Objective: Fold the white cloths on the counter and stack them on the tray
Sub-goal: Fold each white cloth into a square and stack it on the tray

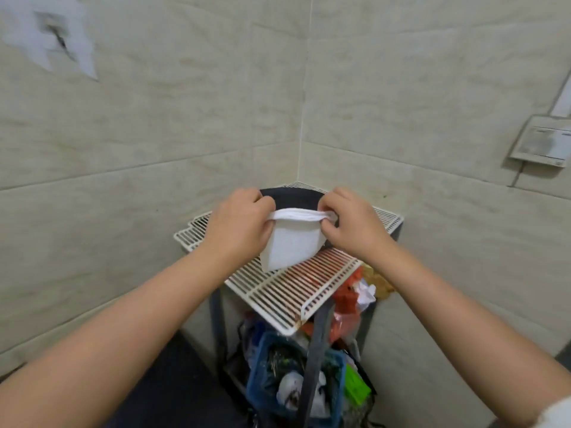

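I saw one white cloth point(292, 242), folded into a small wedge-shaped pad, hanging above the white wire rack point(290, 288). Its bunched top edge ran level, its flat face tilted toward me, and its lower corner hung just over the rack's slats.

both hands hold a folded white cloth point(292, 242) up over a white wire rack point(287, 291), the left hand point(244, 223) and right hand point(349, 220) pinching its top corners. a black tray point(290, 197) sits behind. a blue basket point(262, 372) stands below.
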Demonstrator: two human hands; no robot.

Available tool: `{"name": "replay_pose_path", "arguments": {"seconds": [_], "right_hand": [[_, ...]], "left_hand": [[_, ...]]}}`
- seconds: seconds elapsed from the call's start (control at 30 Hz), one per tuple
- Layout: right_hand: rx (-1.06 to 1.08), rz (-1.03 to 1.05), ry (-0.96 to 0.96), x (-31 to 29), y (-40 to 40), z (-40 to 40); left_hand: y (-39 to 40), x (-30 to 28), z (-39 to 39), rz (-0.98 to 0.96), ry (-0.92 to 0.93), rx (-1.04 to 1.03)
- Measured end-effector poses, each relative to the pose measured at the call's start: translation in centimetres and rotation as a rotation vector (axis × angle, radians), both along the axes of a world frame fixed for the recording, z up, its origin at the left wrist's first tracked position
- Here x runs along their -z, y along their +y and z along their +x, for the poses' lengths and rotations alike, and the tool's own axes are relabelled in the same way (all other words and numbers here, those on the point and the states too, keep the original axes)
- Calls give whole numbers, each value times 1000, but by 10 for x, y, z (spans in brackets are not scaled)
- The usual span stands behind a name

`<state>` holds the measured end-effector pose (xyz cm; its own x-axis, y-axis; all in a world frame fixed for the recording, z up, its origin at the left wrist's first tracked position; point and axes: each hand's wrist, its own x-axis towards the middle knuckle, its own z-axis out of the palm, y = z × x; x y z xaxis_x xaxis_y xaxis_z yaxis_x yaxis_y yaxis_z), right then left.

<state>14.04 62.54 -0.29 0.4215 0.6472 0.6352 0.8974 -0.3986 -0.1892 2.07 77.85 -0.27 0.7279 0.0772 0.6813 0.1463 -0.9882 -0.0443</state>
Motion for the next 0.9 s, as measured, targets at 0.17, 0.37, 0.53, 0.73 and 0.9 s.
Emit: {"name": "replay_pose_path", "arguments": {"seconds": [0.17, 0.37, 0.53, 0.73, 0.9], "right_hand": [[-62, -73, 4, -10, 53, 113], [-234, -111, -31, 12, 134, 232], [-424, -503, -136, 89, 149, 279], [-589, -609, -195, 100, 137, 298], [-600, -686, -253, 95, 127, 300]], "left_hand": [[34, -8, 104, -120, 121, -218], [75, 0, 199, 143, 169, -435], [60, 71, 228, 173, 560, -423], [55, 103, 228, -147, 558, -414], [46, 105, 230, -129, 570, -459]]}}
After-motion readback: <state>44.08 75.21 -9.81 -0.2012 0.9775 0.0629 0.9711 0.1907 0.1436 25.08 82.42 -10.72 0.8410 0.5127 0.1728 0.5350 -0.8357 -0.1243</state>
